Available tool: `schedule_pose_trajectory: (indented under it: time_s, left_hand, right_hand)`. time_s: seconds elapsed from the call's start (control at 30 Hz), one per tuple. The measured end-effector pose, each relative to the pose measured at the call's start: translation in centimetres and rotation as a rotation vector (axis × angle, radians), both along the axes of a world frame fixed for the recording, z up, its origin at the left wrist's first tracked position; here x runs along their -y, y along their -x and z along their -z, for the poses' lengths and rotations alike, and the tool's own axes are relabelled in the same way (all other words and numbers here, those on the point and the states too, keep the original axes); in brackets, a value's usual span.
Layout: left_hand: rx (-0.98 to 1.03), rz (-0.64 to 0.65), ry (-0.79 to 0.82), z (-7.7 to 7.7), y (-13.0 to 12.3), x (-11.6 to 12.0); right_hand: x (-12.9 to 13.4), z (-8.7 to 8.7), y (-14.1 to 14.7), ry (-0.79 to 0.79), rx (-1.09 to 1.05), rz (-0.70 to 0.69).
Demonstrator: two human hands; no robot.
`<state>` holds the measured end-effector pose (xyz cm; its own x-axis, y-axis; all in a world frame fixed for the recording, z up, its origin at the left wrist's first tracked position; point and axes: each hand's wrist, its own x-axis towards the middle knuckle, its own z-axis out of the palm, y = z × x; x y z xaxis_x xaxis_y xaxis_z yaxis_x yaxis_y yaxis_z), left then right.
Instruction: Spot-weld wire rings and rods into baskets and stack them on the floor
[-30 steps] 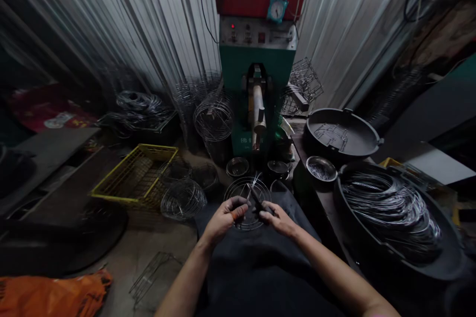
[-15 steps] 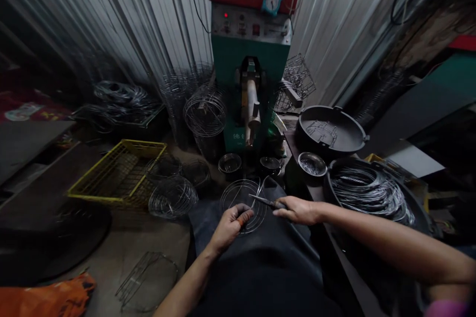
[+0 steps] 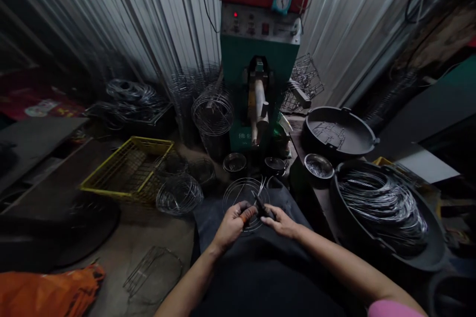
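Metal rings [image 3: 243, 190] in left hand [image 3: 234, 220] (partly hidden), dark tool [image 3: 259, 203] in right hand [image 3: 278, 220]

Wire frame [image 3: 243, 189]: round, thin, pale metal. Concentric rings, crossed by straighter wires. Looks fairly flat; near side partly hidden. Several wire ends poke out past its far right edge, splayed slightly apart.

Slender tool [image 3: 259, 203]: dark, narrowing to a point. Held aslant over the frame's right half, tip toward the frame's far side. Contact with the wires unclear.
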<state>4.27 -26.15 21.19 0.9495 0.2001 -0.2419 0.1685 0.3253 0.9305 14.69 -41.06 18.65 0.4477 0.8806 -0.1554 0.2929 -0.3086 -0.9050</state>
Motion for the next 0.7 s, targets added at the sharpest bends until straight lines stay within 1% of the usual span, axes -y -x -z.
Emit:
schedule_pose_trajectory:
  time_s: [0.03, 0.1, 0.2, 0.3, 0.43, 0.5, 0.57, 0.6, 0.63, 0.7]
  left_hand:
    - [-0.008, -0.009, 0.003, 0.0, 0.0, -0.1]
    - [-0.025, -0.029, 0.015, -0.1, 0.1, -0.3]
    - [-0.041, -0.033, 0.032, 0.1, 0.2, -0.1]
    - [-0.059, -0.015, 0.039, 0.6, 0.2, 0.8]
    - [-0.055, 0.046, 0.02, 1.2, -0.1, 2.5]
    - [-0.046, 0.062, 0.013, 1.2, -0.4, 3.0]
    - [-0.037, 0.05, 0.006, 1.0, -0.6, 3.0]
    - [-0.032, 0.046, 0.007, 0.8, -0.7, 2.9]
    - [-0.029, 0.046, 0.004, 0.7, -0.8, 2.6]
    - [-0.025, 0.06, -0.018, 0.3, -0.9, 2.0]
  right_hand:
    - [-0.2, 0.2, 0.3, -0.01, 0.025, 0.014]
    - [-0.4, 0.0, 0.4, -0.004, 0.086, 0.016]
    - [0.2, -1.5, 0.0, 0.052, 0.148, -0.043]
    - [1.4, -3.8, -0.9, 0.198, 0.209, -0.118]
    - [2.6, -7.6, -2.6, 0.479, 0.259, -0.248]
    - [2.8, -8.9, -3.3, 0.561, 0.29, -0.282]
    - [2.9, -9.1, -3.6, 0.539, 0.364, -0.281]
    - [3.0, -8.8, -3.7, 0.496, 0.414, -0.27]
    - [3.1, -8.1, -3.5, 0.441, 0.465, -0.248]
    - [4.0, -5.8, -2.9, 0.317, 0.528, -0.157]
